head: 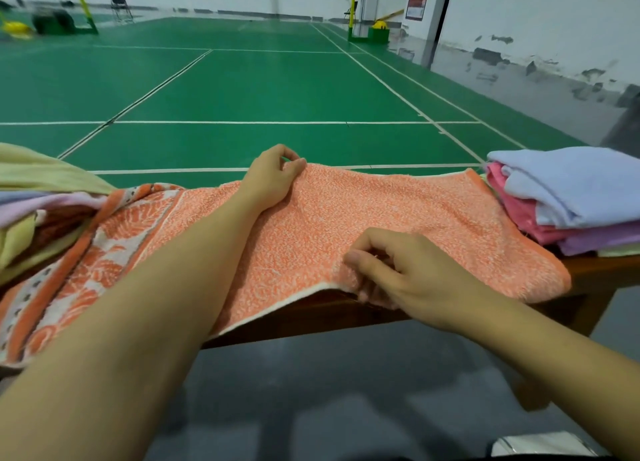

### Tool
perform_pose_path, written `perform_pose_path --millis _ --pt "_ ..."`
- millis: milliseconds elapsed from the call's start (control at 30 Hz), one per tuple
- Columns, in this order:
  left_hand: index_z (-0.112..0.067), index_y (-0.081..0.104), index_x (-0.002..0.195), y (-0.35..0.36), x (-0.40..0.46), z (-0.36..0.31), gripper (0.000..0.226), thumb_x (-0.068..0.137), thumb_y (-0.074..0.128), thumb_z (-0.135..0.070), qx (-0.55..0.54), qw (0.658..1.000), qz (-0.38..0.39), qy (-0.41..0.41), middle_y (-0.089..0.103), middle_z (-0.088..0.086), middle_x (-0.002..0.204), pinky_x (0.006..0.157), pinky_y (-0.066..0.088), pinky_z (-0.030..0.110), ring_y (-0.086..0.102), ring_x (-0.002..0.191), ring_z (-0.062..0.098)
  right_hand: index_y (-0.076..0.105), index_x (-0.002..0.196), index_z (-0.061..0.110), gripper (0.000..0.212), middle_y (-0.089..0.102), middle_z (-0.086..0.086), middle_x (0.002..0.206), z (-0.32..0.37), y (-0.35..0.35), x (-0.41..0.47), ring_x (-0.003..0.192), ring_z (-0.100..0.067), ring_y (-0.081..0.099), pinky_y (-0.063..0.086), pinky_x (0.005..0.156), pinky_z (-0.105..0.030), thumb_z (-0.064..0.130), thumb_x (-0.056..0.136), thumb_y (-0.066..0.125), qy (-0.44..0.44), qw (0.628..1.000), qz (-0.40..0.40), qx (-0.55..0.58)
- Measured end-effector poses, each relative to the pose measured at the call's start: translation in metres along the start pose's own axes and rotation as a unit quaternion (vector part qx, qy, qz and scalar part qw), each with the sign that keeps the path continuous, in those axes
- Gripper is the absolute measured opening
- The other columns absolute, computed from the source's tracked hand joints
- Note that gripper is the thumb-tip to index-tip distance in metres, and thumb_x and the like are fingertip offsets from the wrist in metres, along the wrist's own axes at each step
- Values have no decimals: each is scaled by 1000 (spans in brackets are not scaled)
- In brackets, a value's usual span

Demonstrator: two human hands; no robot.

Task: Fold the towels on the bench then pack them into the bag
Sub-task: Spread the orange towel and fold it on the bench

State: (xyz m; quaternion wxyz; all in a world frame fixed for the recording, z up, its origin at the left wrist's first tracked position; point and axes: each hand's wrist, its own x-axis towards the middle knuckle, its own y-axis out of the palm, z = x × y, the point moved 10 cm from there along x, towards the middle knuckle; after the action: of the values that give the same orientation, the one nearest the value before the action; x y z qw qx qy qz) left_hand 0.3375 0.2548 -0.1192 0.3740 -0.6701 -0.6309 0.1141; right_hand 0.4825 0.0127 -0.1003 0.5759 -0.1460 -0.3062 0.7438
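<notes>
Nearest the lens, a right hand (408,273) pinches the near edge of an orange-and-white patterned terry towel (346,225) spread along a brown wooden bench (311,316), while the left hand (273,176) pinches its far edge. The towel's length runs left to right between a loose heap and a folded stack of pastel towels (571,197). No bag or legible writing is visible.
</notes>
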Motion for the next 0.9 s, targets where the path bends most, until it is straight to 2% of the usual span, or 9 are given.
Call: perform_pose_path --millis 33,100,200,400,467,533,633,700,900 --pt "-25 61 110 0 -1 -1 25 99 57 -47 0 1000 2 0 64 -2 111 91 47 38 60 102 18 61 95 29 12 68 1 73 1 2 0 62 -4 61 47 60 -25 40 96 63 -9 1000 10 -19" --pt "-26 60 108 -1 -2 -2 22 99 57 -46 0 1000 0 1 63 -3 109 91 47 38 60 101 18 52 101 39 33 59 1 72 -3 6 -1 62 -5 50 43 61 -33 54 82 75 3 998 42 -47" --pt "-27 60 105 -1 -2 -2 20 99 59 -46 0 1000 -1 0 64 -3 107 91 47 38 60 99 19 43 95 41 52 50 1 70 -1 8 0 60 -7 40 37 58 -32 51 69 87 -4 996 50 -70" --pt "-27 62 104 1 -3 -2 20 98 60 -47 1 1000 5 -2 65 -1 105 91 49 39 62 99 21 57 75 20 35 50 11 55 3 1 3 53 -8 44 36 51 -23 27 71 91 -30 999 28 28" --pt "-27 62 104 0 -3 -2 21 98 60 -47 4 1000 2 -3 65 -1 107 91 48 38 61 100 21 60 75 14 33 56 4 56 -3 1 1 48 -17 46 40 46 -30 24 70 91 -10 997 28 74" --pt "-26 63 105 -1 -3 -2 23 98 60 -47 8 1000 1 -3 65 -1 108 89 47 37 61 100 21 63 72 22 30 67 -12 71 -2 0 1 50 -32 50 43 46 -38 29 68 92 -17 997 24 70" --pt "-25 64 107 0 -3 -2 25 98 59 -48 10 1000 3 -4 66 0 110 91 49 39 62 101 21 67 70 21 27 66 1 86 12 -9 -1 51 -13 51 41 49 -25 30 68 92 -91 996 -11 -16" --pt "-25 64 108 0 -3 -2 26 98 59 -48 10 1000 5 -6 67 1 110 93 50 41 62 100 21 72 69 16 23 64 5 85 17 -11 -2 52 -13 55 41 49 -20 31 72 90 -101 994 -19 -34" --pt "-22 66 109 -2 -4 -5 27 98 59 -46 14 1000 1 -2 65 -1 107 91 48 38 61 101 21 76 87 16 18 69 -6 61 3 0 -1 48 -18 66 48 48 -24 28 96 66 12 998 41 44"
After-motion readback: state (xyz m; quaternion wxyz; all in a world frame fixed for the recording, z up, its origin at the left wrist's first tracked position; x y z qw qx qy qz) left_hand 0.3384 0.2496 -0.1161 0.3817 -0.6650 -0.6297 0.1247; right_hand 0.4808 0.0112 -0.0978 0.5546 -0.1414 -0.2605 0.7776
